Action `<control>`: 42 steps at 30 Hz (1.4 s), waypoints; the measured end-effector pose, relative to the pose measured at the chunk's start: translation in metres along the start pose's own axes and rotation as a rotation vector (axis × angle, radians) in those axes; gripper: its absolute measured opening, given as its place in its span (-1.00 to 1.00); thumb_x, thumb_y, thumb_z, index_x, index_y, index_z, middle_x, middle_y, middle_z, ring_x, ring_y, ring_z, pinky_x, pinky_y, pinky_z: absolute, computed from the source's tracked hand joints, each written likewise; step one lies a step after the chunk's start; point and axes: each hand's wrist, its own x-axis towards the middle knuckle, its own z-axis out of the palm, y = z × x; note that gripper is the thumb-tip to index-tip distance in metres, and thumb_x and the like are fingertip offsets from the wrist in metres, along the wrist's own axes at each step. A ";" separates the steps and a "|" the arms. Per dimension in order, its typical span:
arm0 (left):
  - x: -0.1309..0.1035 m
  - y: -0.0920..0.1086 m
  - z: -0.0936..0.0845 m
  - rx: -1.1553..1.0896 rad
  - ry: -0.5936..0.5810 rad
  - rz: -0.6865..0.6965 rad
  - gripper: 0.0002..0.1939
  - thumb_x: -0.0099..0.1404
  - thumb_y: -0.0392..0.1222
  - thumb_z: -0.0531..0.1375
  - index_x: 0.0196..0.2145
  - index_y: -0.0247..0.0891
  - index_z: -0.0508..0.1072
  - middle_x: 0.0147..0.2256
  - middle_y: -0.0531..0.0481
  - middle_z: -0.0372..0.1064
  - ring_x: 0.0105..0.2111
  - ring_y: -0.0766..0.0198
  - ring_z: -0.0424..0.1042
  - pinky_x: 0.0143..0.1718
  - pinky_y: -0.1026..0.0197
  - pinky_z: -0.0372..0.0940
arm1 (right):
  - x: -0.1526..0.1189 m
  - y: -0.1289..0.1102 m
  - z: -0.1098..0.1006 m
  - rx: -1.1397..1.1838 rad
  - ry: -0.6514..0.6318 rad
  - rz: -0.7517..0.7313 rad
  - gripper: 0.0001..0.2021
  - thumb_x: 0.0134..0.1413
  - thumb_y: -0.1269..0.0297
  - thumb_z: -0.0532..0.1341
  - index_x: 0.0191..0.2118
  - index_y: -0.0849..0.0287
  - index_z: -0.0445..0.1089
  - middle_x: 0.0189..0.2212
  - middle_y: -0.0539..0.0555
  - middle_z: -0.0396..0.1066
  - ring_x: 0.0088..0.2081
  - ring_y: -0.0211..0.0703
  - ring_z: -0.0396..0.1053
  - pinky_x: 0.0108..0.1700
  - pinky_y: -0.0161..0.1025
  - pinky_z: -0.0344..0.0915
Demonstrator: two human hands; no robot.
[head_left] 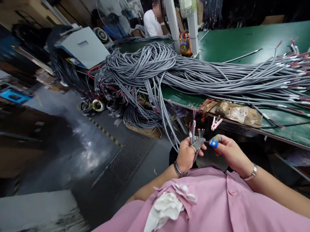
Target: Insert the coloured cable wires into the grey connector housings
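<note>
My left hand is closed around a few grey cables, whose stripped ends stick up with thin coloured wires fanned out. Grey tape or a finger cover wraps its thumb. Just to the right, my right hand pinches a thin dark wire that runs from the left hand's cables. A blue cover with pale dots sits on one of its fingertips. From the pile on the table, several grey cables hang down towards my left hand.
A large bundle of grey cables lies along the green table. At its near edge are a taped block and a pink clip. A person in white sits beyond the white posts.
</note>
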 end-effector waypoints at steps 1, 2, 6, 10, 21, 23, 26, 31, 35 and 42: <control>0.001 -0.001 0.000 -0.014 0.016 -0.002 -0.63 0.12 0.06 0.27 -0.39 -0.36 0.43 -0.54 -0.01 0.42 -0.68 0.45 0.28 -0.64 0.37 0.08 | 0.000 0.001 0.000 0.002 -0.008 0.003 -0.72 -0.07 0.09 0.34 -0.42 0.20 0.34 -0.54 -0.04 0.23 -0.52 -0.32 0.13 -0.51 -0.35 0.13; 0.001 -0.002 0.000 -0.024 0.024 -0.002 -0.64 0.12 0.06 0.28 -0.41 -0.36 0.42 -0.55 0.00 0.41 -0.69 0.45 0.27 -0.65 0.37 0.07 | 0.000 0.002 0.000 0.005 -0.017 0.008 -0.72 -0.07 0.10 0.34 -0.43 0.20 0.34 -0.55 -0.05 0.22 -0.53 -0.33 0.12 -0.51 -0.35 0.12; 0.003 -0.005 0.000 -0.039 -0.012 -0.023 -0.65 0.13 0.04 0.27 -0.47 -0.34 0.37 -0.60 0.03 0.37 -0.72 0.45 0.23 -0.70 0.37 0.02 | 0.003 0.001 -0.003 -0.004 -0.049 0.025 -0.73 -0.02 0.08 0.31 -0.36 0.19 0.36 -0.53 -0.05 0.24 -0.51 -0.32 0.14 -0.47 -0.34 0.16; 0.004 -0.005 0.003 -0.006 -0.072 -0.077 -0.64 0.10 0.04 0.29 -0.49 -0.33 0.34 -0.61 0.04 0.36 -0.73 0.46 0.22 -0.70 0.38 0.03 | 0.010 -0.007 -0.001 -0.094 -0.081 -0.001 -0.65 -0.03 0.03 0.31 -0.21 0.18 0.38 -0.39 0.03 0.37 -0.42 -0.26 0.24 -0.45 -0.33 0.17; 0.012 0.000 0.006 0.123 -0.315 -0.168 -0.72 0.08 -0.06 0.29 -0.46 -0.35 0.40 -0.61 0.03 0.35 -0.72 0.46 0.21 -0.70 0.38 0.08 | 0.013 -0.017 0.003 -0.087 -0.145 -0.040 -0.72 -0.02 0.06 0.29 -0.35 0.18 0.36 -0.51 0.00 0.42 -0.53 -0.25 0.32 -0.43 -0.27 0.23; 0.013 0.000 0.007 0.085 -0.270 -0.141 -0.71 0.09 -0.03 0.28 -0.45 -0.35 0.40 -0.61 0.03 0.35 -0.72 0.46 0.21 -0.69 0.38 0.08 | 0.015 -0.015 0.002 -0.098 -0.078 -0.055 -0.71 -0.04 0.04 0.30 -0.37 0.18 0.35 -0.50 0.00 0.40 -0.51 -0.27 0.29 -0.45 -0.30 0.20; 0.015 -0.003 0.008 0.009 -0.185 -0.106 -0.66 0.11 0.02 0.28 -0.47 -0.36 0.38 -0.61 0.02 0.36 -0.71 0.45 0.22 -0.68 0.37 0.09 | 0.018 -0.011 0.003 -0.079 -0.005 -0.040 -0.69 -0.03 0.01 0.30 -0.39 0.18 0.33 -0.54 -0.02 0.35 -0.53 -0.30 0.22 -0.48 -0.32 0.13; 0.017 -0.008 0.006 -0.040 -0.137 -0.091 -0.63 0.14 0.05 0.26 -0.49 -0.35 0.36 -0.60 0.00 0.37 -0.70 0.45 0.23 -0.67 0.37 0.06 | 0.021 -0.004 0.003 0.002 0.038 -0.013 -0.69 -0.04 0.03 0.32 -0.44 0.18 0.30 -0.59 -0.06 0.30 -0.55 -0.32 0.16 -0.48 -0.33 0.11; 0.018 -0.010 0.004 -0.019 -0.109 -0.090 -0.64 0.16 0.05 0.25 -0.48 -0.35 0.36 -0.60 0.01 0.37 -0.71 0.45 0.22 -0.67 0.37 0.04 | 0.023 0.001 0.001 0.023 0.066 0.013 -0.69 -0.08 0.06 0.35 -0.45 0.19 0.32 -0.59 -0.08 0.25 -0.56 -0.34 0.13 -0.50 -0.33 0.08; 0.019 -0.004 0.005 -0.020 -0.014 -0.055 -0.66 0.14 0.03 0.27 -0.46 -0.34 0.36 -0.62 0.06 0.34 -0.72 0.47 0.19 -0.68 0.37 0.02 | 0.021 0.003 -0.003 -0.012 0.023 0.028 -0.69 -0.13 0.07 0.38 -0.47 0.19 0.34 -0.58 -0.08 0.26 -0.54 -0.34 0.12 -0.49 -0.33 0.09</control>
